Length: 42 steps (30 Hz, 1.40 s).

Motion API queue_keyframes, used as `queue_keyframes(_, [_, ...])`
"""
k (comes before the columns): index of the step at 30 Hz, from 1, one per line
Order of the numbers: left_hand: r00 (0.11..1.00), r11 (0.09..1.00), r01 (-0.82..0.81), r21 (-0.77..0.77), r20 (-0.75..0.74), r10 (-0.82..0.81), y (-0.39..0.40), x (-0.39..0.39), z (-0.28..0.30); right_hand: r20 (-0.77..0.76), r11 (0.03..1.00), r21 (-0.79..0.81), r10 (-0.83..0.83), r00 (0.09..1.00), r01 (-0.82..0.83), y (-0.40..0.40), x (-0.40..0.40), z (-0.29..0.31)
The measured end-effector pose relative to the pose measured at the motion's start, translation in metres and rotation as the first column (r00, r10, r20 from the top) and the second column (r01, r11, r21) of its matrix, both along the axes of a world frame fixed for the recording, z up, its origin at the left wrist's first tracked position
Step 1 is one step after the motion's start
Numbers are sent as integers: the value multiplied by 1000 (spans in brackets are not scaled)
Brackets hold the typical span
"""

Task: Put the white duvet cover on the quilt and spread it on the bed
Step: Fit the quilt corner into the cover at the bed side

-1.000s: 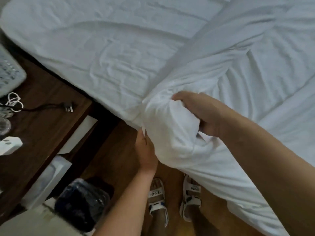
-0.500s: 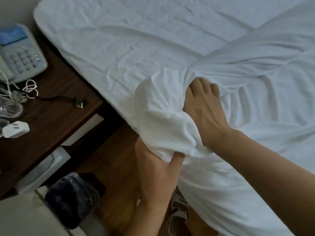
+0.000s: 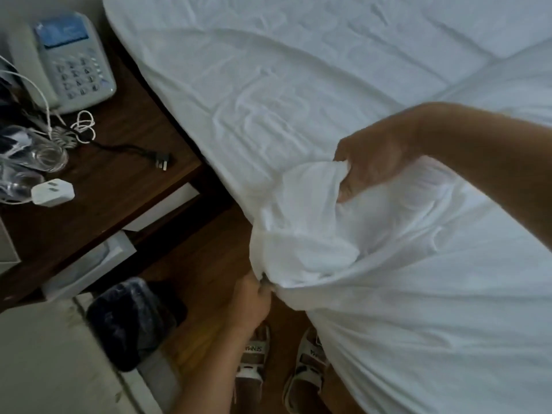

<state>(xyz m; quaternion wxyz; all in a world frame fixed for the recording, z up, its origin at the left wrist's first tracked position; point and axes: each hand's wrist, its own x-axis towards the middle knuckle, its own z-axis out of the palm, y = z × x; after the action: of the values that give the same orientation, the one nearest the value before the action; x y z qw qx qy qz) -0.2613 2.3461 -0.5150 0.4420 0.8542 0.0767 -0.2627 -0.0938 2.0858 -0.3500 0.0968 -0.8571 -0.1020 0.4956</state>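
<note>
Scene: a person stands at the side of a bed [image 3: 298, 70], beside a dark wooden table [image 3: 119, 186] holding a phone [image 3: 71, 61].
Duvet cover: white duvet cover [image 3: 418, 279] bunched at the bed's near edge, draping toward the floor.
Right hand: right hand [image 3: 370, 162] clutches an upper fold.
Left hand: left hand [image 3: 254, 297] pinches the lower corner.
Technique: likely seating the quilt corner; keep both grips firm and pull the fabric taut.
Quilt: hidden, cannot tell.
</note>
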Motion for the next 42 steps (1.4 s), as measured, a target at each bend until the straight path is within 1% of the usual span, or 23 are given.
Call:
queue_keyframes(3, [982,996,85,-14,-166,-86,-15,17,1,-217,998,-24,-59,974,55,5,21,-13])
queue_keyframes(6, [982,997,18,76,-187,-3,-15,29,24,-54,982,-167,-100,994,90,10,33,-20])
queue_keyframes(7, [988,986,-134,100,-59,140,-11,30,35,60,974,-197,-102,993,112,13,35,-21])
queue_keyframes(8, [941,951,-302,60,175,288,-8,32,55,209,967,-208,-101,973,145,17,35,-23])
queue_keyframes(9, [830,932,-360,-40,442,340,-7,33,76,369,961,-214,-85,926,173,20,33,-26])
queue_keyframes(10, [725,965,-259,-43,651,224,-9,36,94,499,955,-231,-48,865,186,24,27,-28])
queue_keyframes(11, [630,995,-52,90,776,-37,-12,41,109,596,947,-256,-2,803,192,30,17,-31])
queue_keyframes(12, [520,935,148,322,779,-350,-14,49,116,686,944,-260,32,727,204,36,4,-35])
queue_keyframes(13, [410,811,252,528,701,-583,-19,56,118,791,948,-231,51,610,219,41,-11,-40])
queue_keyframes(14, [335,718,279,638,636,-695,-21,63,111,890,960,-176,61,452,216,42,-24,-45])
queue_keyframes(16, [313,681,291,672,605,-732,-25,75,104,1000,995,-15,14,20,94,36,-50,-54])
queue_keyframes(17, [282,693,297,657,634,-721,-24,79,102,993,1000,17,-16,-119,11,29,-61,-58])
queue_keyframes(18, [239,714,301,632,675,-698,-21,82,99,991,999,13,-18,-135,-43,22,-73,-63])
queue_keyframes(22, [104,758,318,569,774,-625,-2,73,93,989,992,-111,116,95,-56,-1,-115,-70])
queue_keyframes(25, [99,774,346,530,800,-592,11,46,82,975,993,-101,112,192,-69,-10,-111,-67])
queue_keyframes(28, [168,767,420,485,789,-591,19,17,61,966,990,47,-11,257,-137,-4,-74,-62])
queue_keyframes(31, [308,852,342,397,809,-500,24,13,38,879,975,145,-48,475,-169,6,-26,-50])
queue_keyframes(32, [363,884,293,365,813,-456,25,18,30,794,969,219,-107,599,-117,7,-9,-41])
queue_keyframes(34, [458,927,221,303,807,-373,25,28,13,464,920,390,-241,853,47,2,18,-27])
queue_keyframes(35, [489,939,213,270,803,-342,25,31,4,319,893,433,-274,907,118,0,27,-24])
queue_keyframes(38, [581,965,202,167,772,-255,13,35,-16,213,879,413,-349,913,239,1,45,-36])
queue_keyframes(40, [668,977,184,110,715,-206,6,39,-17,379,958,221,-256,890,181,14,53,-47])
queue_keyframes(42, [744,978,206,43,642,-185,6,46,-5,616,992,29,-116,779,125,24,47,-53])
